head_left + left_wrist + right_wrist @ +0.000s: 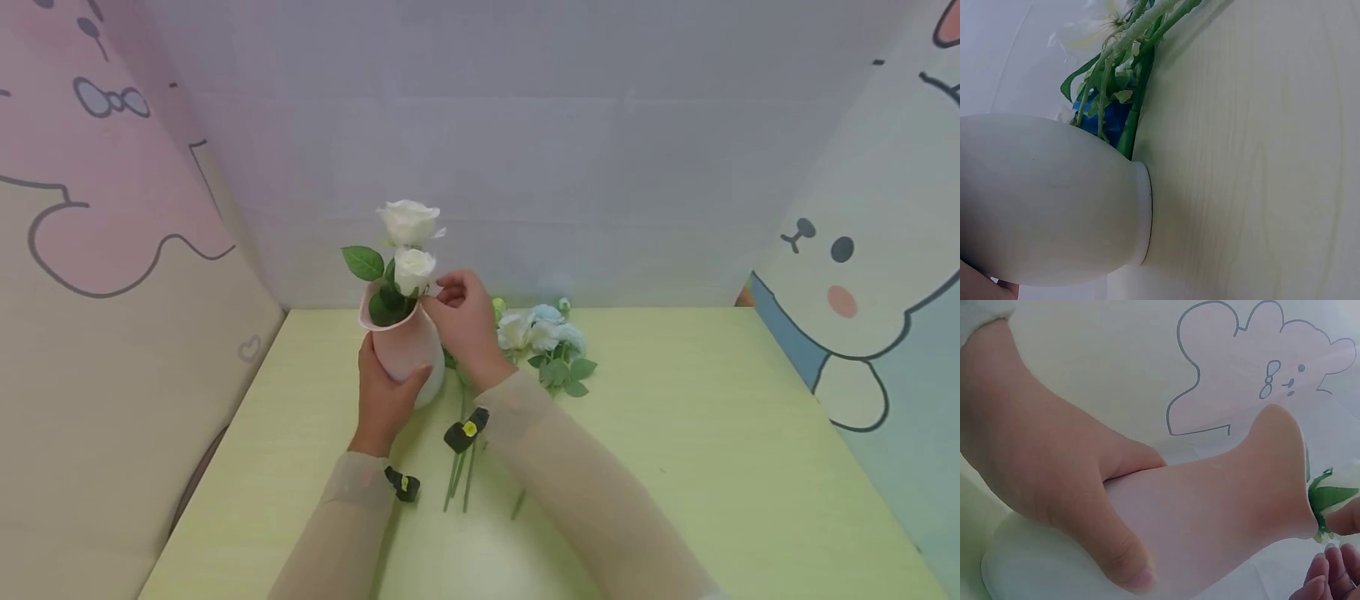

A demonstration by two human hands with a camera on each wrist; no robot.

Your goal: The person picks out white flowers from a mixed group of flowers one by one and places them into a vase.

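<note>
A pale pink-white vase (408, 354) with a flared, wavy rim stands on the table, and my left hand (384, 396) grips its body, thumb across the near side. Two white roses rise from its mouth: a higher rose (409, 222) and a lower rose (414, 271), with green leaves (363, 262) beside them. At the rim, my right hand (468, 325) pinches the lower rose just under its bloom, by the green sepals (1322, 512). The exact contact of those fingertips is partly hidden. The left wrist view shows the vase's base (1142, 212) against the tabletop.
Right of the vase lies a bunch of white and pale blue flowers (546, 329) with green leaves (558, 372). Their long stems (457, 479) point toward the near side of the yellow-green table (712, 433). Cartoon-printed cloth walls (525, 158) enclose the back and sides.
</note>
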